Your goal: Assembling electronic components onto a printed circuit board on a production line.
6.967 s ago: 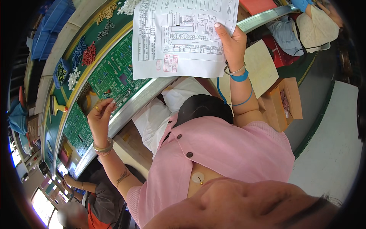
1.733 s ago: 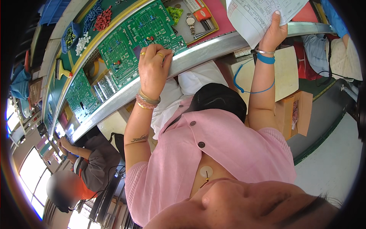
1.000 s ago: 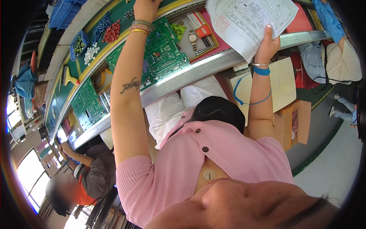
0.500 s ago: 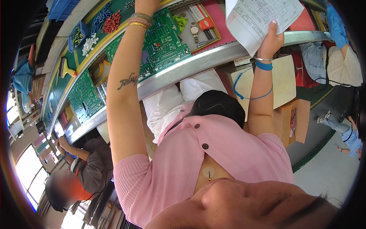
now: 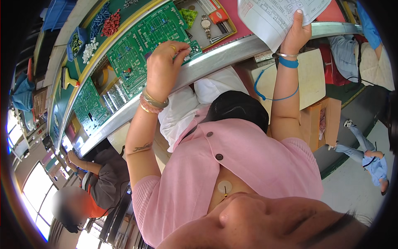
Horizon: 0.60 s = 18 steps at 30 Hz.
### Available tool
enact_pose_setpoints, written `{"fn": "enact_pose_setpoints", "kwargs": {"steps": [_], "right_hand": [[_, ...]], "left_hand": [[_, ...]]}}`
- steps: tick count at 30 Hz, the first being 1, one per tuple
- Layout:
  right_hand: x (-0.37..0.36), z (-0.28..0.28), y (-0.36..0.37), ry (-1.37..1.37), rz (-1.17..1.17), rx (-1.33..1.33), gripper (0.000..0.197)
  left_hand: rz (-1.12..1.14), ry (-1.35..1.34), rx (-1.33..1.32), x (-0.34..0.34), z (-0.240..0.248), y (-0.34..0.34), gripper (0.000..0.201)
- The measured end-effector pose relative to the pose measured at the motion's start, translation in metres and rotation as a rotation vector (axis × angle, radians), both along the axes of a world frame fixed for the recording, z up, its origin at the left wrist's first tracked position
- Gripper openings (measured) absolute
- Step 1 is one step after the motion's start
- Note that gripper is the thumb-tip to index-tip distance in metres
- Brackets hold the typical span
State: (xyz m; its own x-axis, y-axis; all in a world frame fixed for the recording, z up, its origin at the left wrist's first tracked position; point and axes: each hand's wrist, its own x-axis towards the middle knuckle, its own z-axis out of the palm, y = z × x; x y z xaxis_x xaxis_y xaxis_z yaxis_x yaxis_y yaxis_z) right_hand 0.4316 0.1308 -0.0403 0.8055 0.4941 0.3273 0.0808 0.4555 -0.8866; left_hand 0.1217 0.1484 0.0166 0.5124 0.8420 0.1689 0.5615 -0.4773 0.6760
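Over the near right part of a large green circuit board [image 5: 137,50], my left hand [image 5: 165,66] is bent with its thumb and fingertips pinched together. Whatever those fingertips may hold is too small to make out. A few blue and red components stand on the board, and the hand covers part of it. My right hand [image 5: 297,33] grips a white paper sheet [image 5: 269,18] printed with a diagram, thumb on top, to the right of the board. A blue wrist strap [image 5: 288,62] with a cord is around the right wrist.
Behind the board lie red parts [image 5: 111,25], blue parts [image 5: 99,14] and white parts [image 5: 90,52], by a blue bin [image 5: 76,43]. A tray [image 5: 232,25] holds a wristwatch [image 5: 206,24]. Further left are another circuit board [image 5: 89,108] and a seated person [image 5: 101,178]. A metal rail [image 5: 224,54] edges the bench.
My left hand has come back from the far side of the board to its near edge, fingers now pinched. The right hand still holds the paper. A person at far right has moved.
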Motion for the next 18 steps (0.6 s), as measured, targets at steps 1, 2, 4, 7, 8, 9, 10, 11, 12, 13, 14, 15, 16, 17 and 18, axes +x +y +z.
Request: {"fn": "enact_pose_setpoints", "kwargs": {"steps": [1,2,4,7,8,9,10,11,12,13,14,15,16,17,18], "right_hand": [[0.001,-0.001,0.0,-0.003,0.001,0.016,0.028],[0.001,-0.001,-0.001,-0.003,0.0,0.009,0.028],[0.001,-0.002,-0.002,-0.141,-0.123,-0.157,0.026],[0.001,0.001,-0.005,-0.125,-0.053,-0.181,0.036],[0.001,0.0,-0.005,-0.125,-0.055,-0.182,0.036],[0.002,-0.002,-0.006,-0.135,-0.074,-0.203,0.035],[0.002,-0.003,-0.006,-0.145,-0.094,-0.223,0.034],[0.002,-0.003,-0.007,-0.145,-0.097,-0.225,0.034],[0.001,-0.002,-0.006,-0.138,-0.08,-0.181,0.034],[0.0,-0.001,-0.006,-0.131,-0.062,-0.136,0.034],[0.0,0.0,-0.005,-0.131,-0.063,-0.137,0.034],[-0.001,0.0,-0.004,-0.123,-0.066,-0.121,0.034],[-0.001,0.001,-0.004,-0.115,-0.068,-0.105,0.034],[-0.001,0.001,-0.004,-0.115,-0.067,-0.105,0.034],[-0.002,0.001,-0.004,-0.111,-0.063,-0.119,0.034]], "left_hand": [[-0.007,0.054,0.089,0.0,-0.002,-0.005,0.01],[0.016,0.048,0.138,0.002,-0.003,-0.009,0.01],[0.024,0.053,0.135,0.003,-0.008,-0.012,0.009],[0.021,0.082,0.175,0.006,-0.012,-0.013,0.009],[0.012,0.107,0.216,0.007,-0.013,-0.013,0.009],[0.009,0.107,0.215,0.008,-0.013,-0.014,0.009],[0.019,0.105,0.207,0.008,-0.014,-0.015,0.009],[0.03,0.103,0.2,0.009,-0.015,-0.016,0.01],[0.029,0.102,0.199,0.01,-0.015,-0.016,0.01],[0.03,0.108,0.209,0.011,-0.016,-0.016,0.01],[0.032,0.113,0.218,0.012,-0.017,-0.016,0.01],[0.031,0.112,0.218,0.013,-0.017,-0.016,0.01],[0.03,0.139,0.229,0.013,-0.016,-0.017,0.011],[0.03,0.167,0.241,0.013,-0.015,-0.017,0.011],[0.033,0.168,0.24,0.013,-0.015,-0.018,0.011]]}}
